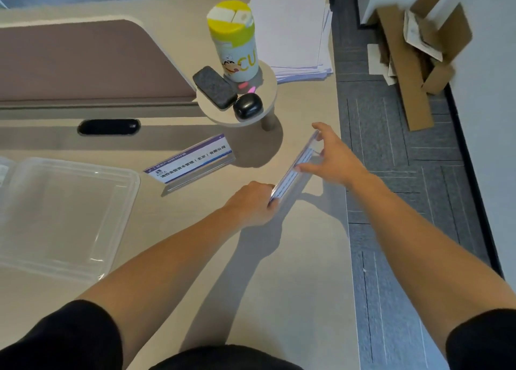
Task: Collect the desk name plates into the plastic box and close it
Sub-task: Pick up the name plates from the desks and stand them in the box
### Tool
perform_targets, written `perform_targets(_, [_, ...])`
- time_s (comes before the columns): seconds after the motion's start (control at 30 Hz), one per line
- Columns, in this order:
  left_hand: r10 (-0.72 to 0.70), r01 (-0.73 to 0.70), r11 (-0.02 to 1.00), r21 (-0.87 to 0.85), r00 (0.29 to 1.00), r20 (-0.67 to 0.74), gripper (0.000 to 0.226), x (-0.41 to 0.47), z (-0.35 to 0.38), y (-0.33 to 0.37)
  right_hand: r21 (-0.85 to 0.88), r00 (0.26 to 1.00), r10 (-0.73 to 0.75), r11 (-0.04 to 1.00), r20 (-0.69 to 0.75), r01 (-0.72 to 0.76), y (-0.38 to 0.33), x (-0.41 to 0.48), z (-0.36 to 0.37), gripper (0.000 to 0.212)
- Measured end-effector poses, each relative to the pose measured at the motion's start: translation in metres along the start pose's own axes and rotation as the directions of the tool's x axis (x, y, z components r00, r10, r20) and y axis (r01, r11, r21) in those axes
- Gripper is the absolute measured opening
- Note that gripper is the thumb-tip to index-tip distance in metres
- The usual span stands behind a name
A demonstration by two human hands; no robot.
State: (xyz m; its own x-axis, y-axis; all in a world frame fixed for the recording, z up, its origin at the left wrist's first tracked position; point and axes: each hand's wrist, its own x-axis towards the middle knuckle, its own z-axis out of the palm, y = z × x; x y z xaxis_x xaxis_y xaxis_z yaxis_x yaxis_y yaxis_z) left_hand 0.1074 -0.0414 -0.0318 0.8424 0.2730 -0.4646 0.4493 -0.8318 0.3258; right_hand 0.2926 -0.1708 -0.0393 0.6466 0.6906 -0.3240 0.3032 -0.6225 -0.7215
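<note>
Both hands pinch one name plate [294,167] endwise: left hand [252,202] near end, right hand [333,157] far; box [64,216] lies left.

Office workstation: beige desk [293,258] with cable slot [109,127], divider panel [83,62], paper stack [290,32], grey carpet tiles [391,146].

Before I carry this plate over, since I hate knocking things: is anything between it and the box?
Yes: the second name plate stands on the desk between the held name plate and the plastic box.
</note>
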Motion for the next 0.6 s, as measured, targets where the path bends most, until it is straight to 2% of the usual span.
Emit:
perform_targets(0.07, [0.01,-0.01,1.0,-0.002,1.0,0.003,0.04,-0.008,-0.004,0.001,0.147,0.997,0.063,0.987,-0.036,-0.057,0.0,-0.006,0.003,0.104])
perform_targets(0.13, [0.013,-0.012,1.0,-0.011,1.0,0.013,0.041,-0.018,-0.006,-0.001,0.275,0.989,0.125,0.956,-0.078,-0.099,-0.002,-0.012,0.008,0.085])
perform_targets(0.2, [0.006,-0.006,1.0,-0.028,1.0,0.024,0.043,-0.027,-0.007,-0.004,0.368,0.984,0.156,0.923,-0.087,-0.114,-0.005,-0.018,0.015,0.075])
perform_targets(0.3, [-0.012,0.013,0.998,-0.068,1.0,0.006,0.041,-0.041,-0.011,-0.005,0.475,0.973,0.229,0.858,-0.014,-0.195,-0.019,-0.026,0.029,0.071])
perform_targets(0.4, [-0.025,0.02,0.995,-0.095,0.999,-0.047,0.041,-0.059,-0.021,-0.001,0.678,0.941,0.304,0.661,0.147,-0.32,-0.045,-0.038,0.036,0.076])
perform_targets(0.43, [-0.028,0.022,0.995,-0.1,0.998,-0.059,0.041,-0.066,-0.024,0.0,0.703,0.941,0.296,0.634,0.164,-0.322,-0.054,-0.042,0.036,0.076])
perform_targets(0.6, [-0.006,-0.001,0.992,-0.125,0.998,-0.056,0.047,-0.112,-0.038,-0.005,0.672,0.964,0.252,0.701,0.08,-0.239,-0.102,-0.064,0.035,0.068])
